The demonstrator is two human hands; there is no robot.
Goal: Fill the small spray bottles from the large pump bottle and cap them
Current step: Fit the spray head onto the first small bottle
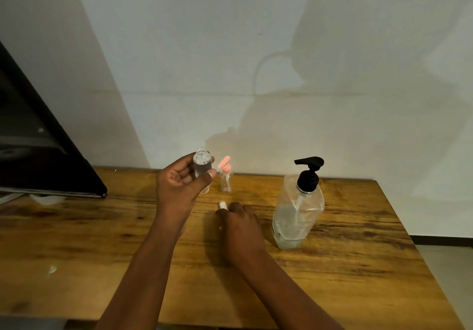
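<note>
White wall (256, 48) fills the upper part of the view, crossed by soft shadows, and below it runs a wooden bench (358, 265) with a dark streaked grain. At the far left a black monitor (38, 150) leans into view, its lower edge over the bench's back corner.

On the right side of the bench stands the large pump bottle (298, 217), clear and crumpled-looking, with a black pump head whose spout points left; only a little pale liquid shows at its bottom.

Both bare forearms reach in from the bottom edge. The left forearm rises steeply toward the middle, and the left hand (180, 183) is lifted above the bench, palm turned toward the camera, fingers and thumb curled round a small clear spray bottle (202, 167). That bottle is held upright, its threaded neck uncapped, with clear liquid visible inside. The right forearm lies lower and slants in from the right; the right hand (242, 227) is down at the bench surface, back upward, fingers bent, its fingertips at a small white cap (222, 205) that lies on the wood. Whether the fingers actually pinch the cap or only touch it is not clear.

Just behind and to the right of the held bottle, a second small clear bottle (226, 180) stands on the bench near the wall, fitted with a pink top whose lid is flipped up.
</note>
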